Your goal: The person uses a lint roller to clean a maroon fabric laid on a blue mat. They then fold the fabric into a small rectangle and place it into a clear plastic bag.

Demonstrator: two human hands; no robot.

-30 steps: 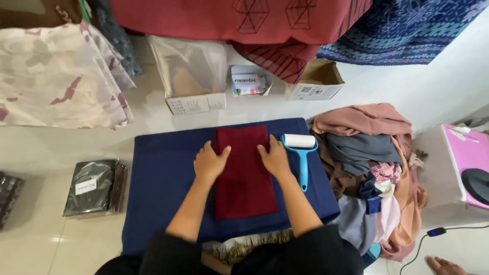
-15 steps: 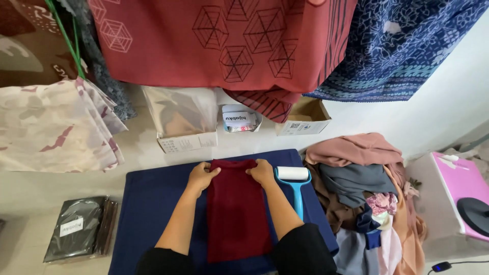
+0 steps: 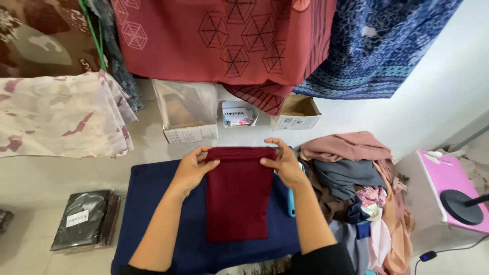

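A folded dark red cloth (image 3: 237,196) hangs lifted above the navy blue mat (image 3: 153,203). My left hand (image 3: 192,168) pinches its top left corner. My right hand (image 3: 283,163) pinches its top right corner. The cloth's lower edge reaches down over the mat. A blue-handled lint roller (image 3: 291,201) lies on the mat behind my right forearm, mostly hidden.
A heap of pink, grey and brown fabrics (image 3: 356,183) lies right of the mat. Black wrapped packets (image 3: 84,219) lie to the left. Open cardboard boxes (image 3: 188,114) stand at the back under hanging red and blue cloths. A pink box (image 3: 448,178) sits far right.
The red cloth lay flat on the mat under both palms; now both hands have gripped its far edge and lifted it. The view has tilted upward.
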